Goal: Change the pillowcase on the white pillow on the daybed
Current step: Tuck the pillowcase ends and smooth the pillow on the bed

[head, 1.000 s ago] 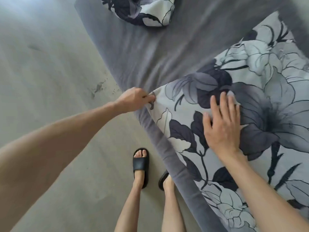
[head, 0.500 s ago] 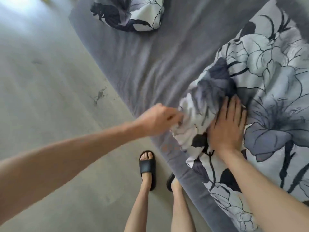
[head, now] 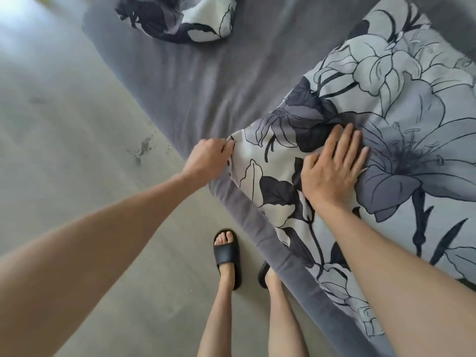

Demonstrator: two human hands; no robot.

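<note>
Lying on the grey daybed (head: 206, 81) above a pale floor (head: 64, 150), the floral pillow (head: 412, 104)

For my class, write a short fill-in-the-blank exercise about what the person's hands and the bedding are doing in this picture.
1. The left hand pinches the ____ of the floral pillowcase.
2. The right hand lies ____ on the pillowcase, fingers straight.
3. A crumpled floral cloth lies on the ____ daybed.
4. The person's feet wear black ____.

Missing words: corner; flat; grey; slides
</note>
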